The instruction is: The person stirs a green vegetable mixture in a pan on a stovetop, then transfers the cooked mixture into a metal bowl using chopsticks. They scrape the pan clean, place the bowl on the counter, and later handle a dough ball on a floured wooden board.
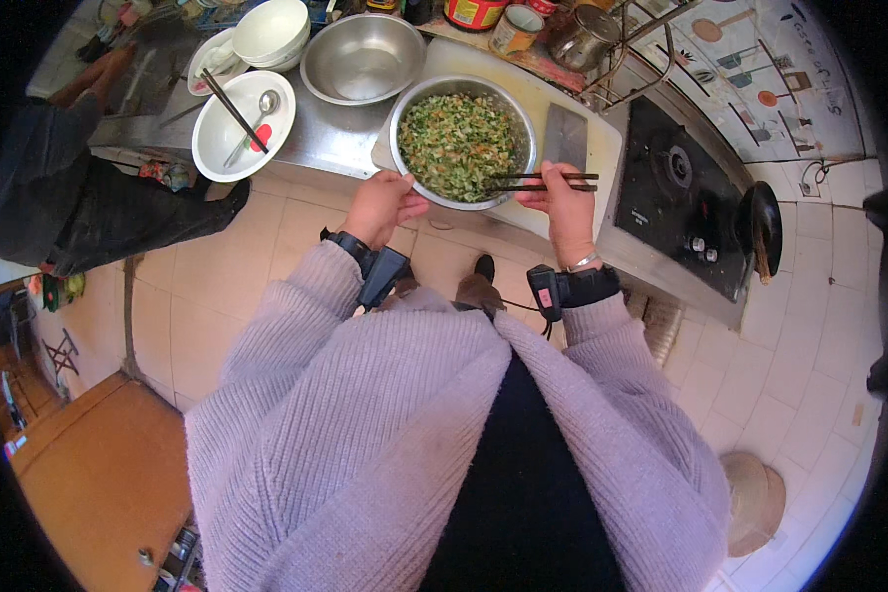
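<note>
A steel bowl (530, 111) full of a chopped green vegetable mixture (455, 144) with orange bits stands on a pale cutting board (603, 140). My left hand (388, 207) grips the bowl's rim at its near left side. In my right hand (564, 207) is a pair of dark chopsticks (581, 182), lying roughly level, their tips in the mixture at the bowl's near right. Just beyond that hand, the broad blade of what looks like a cleaver (567, 135) rests on the board.
Left of the bowl are an empty steel basin (362, 63), stacked white bowls (270, 33) and a white dish (206, 148) with a spoon and chopsticks. A gas stove (655, 200) is at right, a wok (766, 222) beyond. Another person (59, 185) is at far left.
</note>
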A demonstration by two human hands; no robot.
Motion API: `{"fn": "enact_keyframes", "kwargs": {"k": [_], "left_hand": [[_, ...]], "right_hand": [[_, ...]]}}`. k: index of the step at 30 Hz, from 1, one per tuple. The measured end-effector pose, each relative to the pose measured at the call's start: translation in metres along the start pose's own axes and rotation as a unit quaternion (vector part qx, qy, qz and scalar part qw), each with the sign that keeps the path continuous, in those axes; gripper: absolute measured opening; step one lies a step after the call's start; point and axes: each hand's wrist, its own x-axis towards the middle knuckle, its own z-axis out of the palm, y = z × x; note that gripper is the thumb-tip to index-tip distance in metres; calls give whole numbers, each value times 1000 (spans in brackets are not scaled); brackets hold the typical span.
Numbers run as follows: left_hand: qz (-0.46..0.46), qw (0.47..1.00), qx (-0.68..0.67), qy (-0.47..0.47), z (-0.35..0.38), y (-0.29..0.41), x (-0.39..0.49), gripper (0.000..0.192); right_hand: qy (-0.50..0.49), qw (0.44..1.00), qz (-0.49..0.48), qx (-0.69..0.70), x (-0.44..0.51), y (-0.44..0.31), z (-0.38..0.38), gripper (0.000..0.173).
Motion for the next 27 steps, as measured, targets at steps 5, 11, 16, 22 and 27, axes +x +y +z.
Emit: {"fn": "enact_keyframes", "kwargs": {"k": [5,11,16,22,27], "left_hand": [[-4,1000,6,9,1,2,-2,16],[1,1000,2,14,5,2,-2,17],[3,1000,-2,11,6,3,-4,16],[0,1000,3,22,6,2,-4,16],[-13,1000,16,4,3,3,-1,18]], "right_hand": [[-11,992,-129,3,0,-18,10,18],[-115,984,-124,-47,-10,-20,39,16],[-34,995,-92,2,28,-11,30,17],[21,996,-84,-38,8,-19,-17,22],[-9,991,-129,-33,-4,-26,-20,25]]}}
